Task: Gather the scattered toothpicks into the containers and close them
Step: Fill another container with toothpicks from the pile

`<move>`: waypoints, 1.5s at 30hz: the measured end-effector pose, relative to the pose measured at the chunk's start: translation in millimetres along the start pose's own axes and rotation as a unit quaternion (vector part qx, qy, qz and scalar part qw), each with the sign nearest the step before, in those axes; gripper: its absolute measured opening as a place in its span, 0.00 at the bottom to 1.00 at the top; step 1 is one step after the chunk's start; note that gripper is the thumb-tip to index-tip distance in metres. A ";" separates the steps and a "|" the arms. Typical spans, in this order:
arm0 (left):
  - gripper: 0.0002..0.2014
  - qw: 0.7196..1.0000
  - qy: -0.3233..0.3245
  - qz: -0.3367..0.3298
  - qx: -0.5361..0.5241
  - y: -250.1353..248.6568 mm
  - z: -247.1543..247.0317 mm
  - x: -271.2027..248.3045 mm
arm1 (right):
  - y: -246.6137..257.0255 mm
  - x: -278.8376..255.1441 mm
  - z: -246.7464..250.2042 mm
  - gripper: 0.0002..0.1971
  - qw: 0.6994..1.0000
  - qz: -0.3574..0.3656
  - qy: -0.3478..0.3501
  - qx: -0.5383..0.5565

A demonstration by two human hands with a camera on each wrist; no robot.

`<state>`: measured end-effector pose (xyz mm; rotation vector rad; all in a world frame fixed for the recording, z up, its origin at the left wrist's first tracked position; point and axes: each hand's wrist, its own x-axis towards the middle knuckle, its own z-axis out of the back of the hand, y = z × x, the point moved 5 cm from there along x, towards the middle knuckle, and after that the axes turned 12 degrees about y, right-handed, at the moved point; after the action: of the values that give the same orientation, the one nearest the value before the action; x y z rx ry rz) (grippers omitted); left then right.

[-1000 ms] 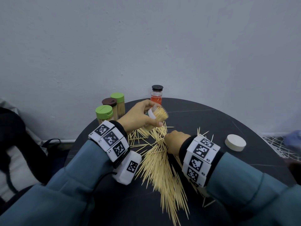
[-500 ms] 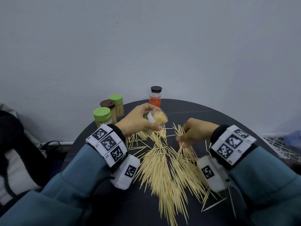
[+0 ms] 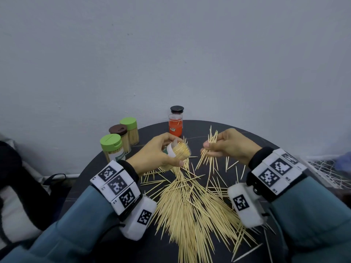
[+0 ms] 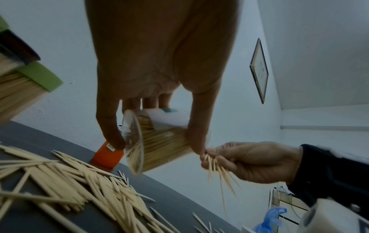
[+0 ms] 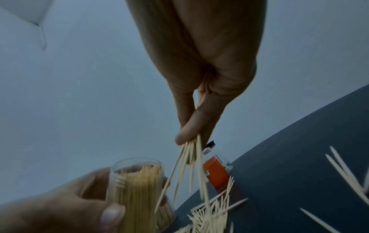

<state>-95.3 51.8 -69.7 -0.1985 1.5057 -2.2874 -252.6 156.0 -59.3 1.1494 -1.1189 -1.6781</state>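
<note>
My left hand (image 3: 157, 154) grips a clear open toothpick container (image 3: 179, 151) (image 4: 159, 141) (image 5: 135, 186), tilted with its mouth toward the right and packed with toothpicks. Just right of it, my right hand (image 3: 226, 144) (image 4: 245, 159) (image 5: 199, 124) pinches a small bundle of toothpicks (image 3: 209, 149) (image 5: 189, 159) above the table, their ends fanned out. A large heap of loose toothpicks (image 3: 191, 204) (image 4: 66, 178) covers the dark round table (image 3: 266, 149) between my wrists.
Closed toothpick jars, two with green lids (image 3: 111, 144) (image 3: 128, 122) and one with a brown lid (image 3: 118, 130), stand at the back left. An orange-filled jar with a black cap (image 3: 175, 122) stands at the back edge by the wall. A wire rack (image 3: 326, 168) sits at right.
My right hand rose from the heap with a pinched bundle of toothpicks and moved up beside the container's mouth. The left hand kept hold of the container.
</note>
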 end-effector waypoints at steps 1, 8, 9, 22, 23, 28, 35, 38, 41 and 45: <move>0.27 1.000 -0.003 0.001 0.004 1.0 0.6 0.5 | 4.3 -0.6 2.9 0.04 1.000 0.021 -0.012 0.020; 0.28 0.999 -0.006 0.019 0.044 5.5 -0.3 2.9 | 30.2 -1.4 3.3 0.07 0.974 0.164 -0.071 0.136; 0.28 0.999 -0.002 0.020 0.046 5.3 -1.2 2.9 | 30.8 -0.8 -0.1 0.07 0.969 0.176 -0.075 0.157; 0.28 1.000 0.013 0.017 -0.010 1.6 -6.2 1.0 | 2.9 7.0 -22.6 0.11 0.941 0.154 -0.124 0.276; 0.28 1.000 0.011 0.018 -0.016 1.9 -6.1 1.1 | 2.9 7.0 -21.1 0.11 0.941 0.154 -0.130 0.271; 0.26 1.000 0.010 0.016 -0.023 0.3 -8.2 0.8 | 5.1 6.9 -28.7 0.08 0.966 0.140 -0.096 0.195; 0.27 1.000 0.011 0.019 -0.012 -1.3 -10.2 0.7 | 19.2 6.1 -41.1 0.06 0.980 0.171 -0.066 0.075; 0.26 0.999 0.016 0.019 -0.023 -2.3 -11.6 0.4 | 22.3 3.5 -44.7 0.06 0.984 0.165 -0.062 0.024; 0.25 0.999 0.014 0.019 -0.035 -2.8 -10.9 0.2 | 21.7 2.7 -46.9 0.06 0.985 0.162 -0.058 0.013; 0.26 0.999 0.014 0.019 -0.047 -2.7 -10.4 0.4 | 23.4 0.9 -48.2 0.05 0.986 0.158 -0.049 0.029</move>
<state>-99.7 61.3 -71.6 -0.1642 1.6190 -2.2002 -203.8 137.6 -46.8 0.8776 -1.3427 -1.4735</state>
